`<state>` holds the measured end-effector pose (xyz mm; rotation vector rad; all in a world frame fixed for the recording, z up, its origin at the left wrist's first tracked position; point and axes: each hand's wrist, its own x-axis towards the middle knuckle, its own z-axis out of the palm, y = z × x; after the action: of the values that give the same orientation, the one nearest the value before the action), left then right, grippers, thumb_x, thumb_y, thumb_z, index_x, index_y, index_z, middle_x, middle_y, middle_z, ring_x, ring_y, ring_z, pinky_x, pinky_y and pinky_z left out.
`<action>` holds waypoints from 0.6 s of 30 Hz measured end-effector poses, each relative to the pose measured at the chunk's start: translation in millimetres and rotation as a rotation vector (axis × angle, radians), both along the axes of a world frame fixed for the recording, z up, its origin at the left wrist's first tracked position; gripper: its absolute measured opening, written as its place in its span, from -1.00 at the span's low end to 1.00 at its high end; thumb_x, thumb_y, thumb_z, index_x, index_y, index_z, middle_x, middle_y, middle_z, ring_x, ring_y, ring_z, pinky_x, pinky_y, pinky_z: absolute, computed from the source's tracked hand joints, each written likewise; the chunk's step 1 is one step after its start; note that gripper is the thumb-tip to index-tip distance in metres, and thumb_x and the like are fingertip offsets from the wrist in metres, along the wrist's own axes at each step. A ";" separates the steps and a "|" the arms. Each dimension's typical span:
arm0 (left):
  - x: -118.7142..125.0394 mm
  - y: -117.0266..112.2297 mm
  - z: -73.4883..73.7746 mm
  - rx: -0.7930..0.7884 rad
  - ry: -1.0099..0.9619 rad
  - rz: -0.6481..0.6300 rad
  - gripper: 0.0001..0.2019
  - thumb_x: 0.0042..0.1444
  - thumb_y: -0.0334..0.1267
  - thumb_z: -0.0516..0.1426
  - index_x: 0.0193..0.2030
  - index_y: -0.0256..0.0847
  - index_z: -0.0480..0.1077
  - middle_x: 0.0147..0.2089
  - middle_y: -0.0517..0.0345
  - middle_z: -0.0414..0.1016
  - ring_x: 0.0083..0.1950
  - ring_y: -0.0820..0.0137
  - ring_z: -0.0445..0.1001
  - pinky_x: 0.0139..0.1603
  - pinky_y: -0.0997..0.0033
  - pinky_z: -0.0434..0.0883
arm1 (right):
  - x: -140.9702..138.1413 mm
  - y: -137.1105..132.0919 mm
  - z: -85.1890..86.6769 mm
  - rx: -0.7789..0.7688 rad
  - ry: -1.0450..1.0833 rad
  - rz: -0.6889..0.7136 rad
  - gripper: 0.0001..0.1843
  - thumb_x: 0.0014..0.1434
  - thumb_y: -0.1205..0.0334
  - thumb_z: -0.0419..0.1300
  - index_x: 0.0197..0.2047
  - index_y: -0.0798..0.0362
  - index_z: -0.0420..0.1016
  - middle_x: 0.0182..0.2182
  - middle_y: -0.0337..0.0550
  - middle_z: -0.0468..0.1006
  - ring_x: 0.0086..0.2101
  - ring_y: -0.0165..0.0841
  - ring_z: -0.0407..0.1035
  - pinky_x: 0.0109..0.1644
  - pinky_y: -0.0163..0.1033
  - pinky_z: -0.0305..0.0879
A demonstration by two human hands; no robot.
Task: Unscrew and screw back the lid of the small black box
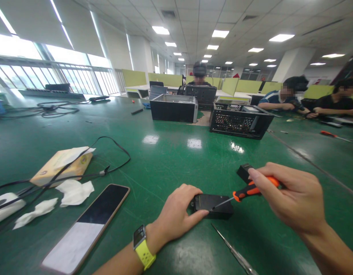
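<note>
My left hand (179, 210) grips the left end of a small black box (218, 202) lying on the green table, thumb along its near side and fingers over the far side. In my right hand (293, 198) is a screwdriver (252, 190) with an orange and black handle. Its shaft slants down to the left, and the tip touches the top of the box near a small dark hole. Just behind the screwdriver handle sits a second black block (244, 172), partly hidden by my right hand. A thin metal tool (233, 250) lies on the table in front of the box.
To the left are a phone (87, 227), crumpled tissues (75, 192), a tissue pack (62, 166) and black cables. Two open computer cases (174, 109) (240, 121) stand farther back. Another screwdriver (334, 135) lies at right. People sit across the table.
</note>
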<state>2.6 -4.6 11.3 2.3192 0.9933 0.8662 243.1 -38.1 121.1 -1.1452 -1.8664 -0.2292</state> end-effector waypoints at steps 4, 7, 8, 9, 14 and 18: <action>0.2 -0.8 -1.0 -0.001 0.003 0.005 -0.68 0.15 -0.15 0.25 0.00 -0.17 0.37 -0.06 0.03 0.47 -0.07 0.19 0.41 -0.04 0.18 0.37 | 0.2 0.0 -2.0 -0.012 -0.011 0.005 -0.70 0.22 0.23 0.20 -0.54 0.05 0.49 -0.67 -0.35 0.38 -0.64 -0.53 0.22 -0.51 -0.35 0.10; 0.6 -0.9 -0.6 -0.001 0.010 0.004 -0.68 0.15 -0.15 0.25 0.01 -0.17 0.37 -0.06 0.03 0.47 -0.07 0.19 0.40 -0.04 0.18 0.37 | 0.0 -0.3 -1.9 -0.016 -0.013 0.019 -0.71 0.23 0.23 0.20 -0.53 0.05 0.49 -0.67 -0.35 0.37 -0.64 -0.53 0.21 -0.52 -0.34 0.09; 0.6 -0.9 -0.2 -0.002 0.011 0.003 -0.68 0.15 -0.15 0.25 0.01 -0.17 0.37 -0.06 0.04 0.46 -0.07 0.19 0.40 -0.04 0.18 0.37 | 0.2 -0.6 -1.3 -0.024 -0.018 0.029 -0.72 0.23 0.23 0.20 -0.52 0.05 0.50 -0.66 -0.35 0.37 -0.64 -0.52 0.22 -0.51 -0.34 0.10; 0.7 -0.8 0.1 -0.003 0.013 0.002 -0.68 0.15 -0.15 0.26 0.01 -0.17 0.37 -0.06 0.04 0.46 -0.07 0.19 0.40 -0.04 0.18 0.37 | 0.7 -1.1 -0.4 -0.038 -0.026 0.041 -0.74 0.24 0.22 0.20 -0.49 0.05 0.51 -0.64 -0.35 0.39 -0.62 -0.52 0.24 -0.50 -0.34 0.12; 0.0 -0.2 1.2 -0.001 0.022 -0.004 -0.68 0.16 -0.14 0.25 0.01 -0.16 0.36 -0.06 0.05 0.46 -0.07 0.19 0.40 -0.04 0.18 0.37 | 4.4 -5.2 5.2 -0.091 -0.090 0.116 -0.88 0.21 0.21 0.23 -0.21 0.02 0.57 -0.45 -0.28 0.57 -0.51 -0.47 0.37 -0.43 -0.35 0.22; -0.5 -0.2 0.8 0.001 0.020 -0.002 -0.68 0.17 -0.13 0.24 0.01 -0.15 0.36 -0.06 0.04 0.46 -0.07 0.19 0.40 -0.04 0.17 0.38 | 5.2 -6.0 8.0 -0.105 -0.118 0.111 -0.77 0.20 0.17 0.24 -0.47 0.02 0.53 -0.64 -0.34 0.44 -0.65 -0.50 0.25 -0.55 -0.34 0.12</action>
<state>2.1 -4.8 12.1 2.3338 0.9985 0.8443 248.3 -44.0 129.2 -1.1142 -2.0608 -0.1399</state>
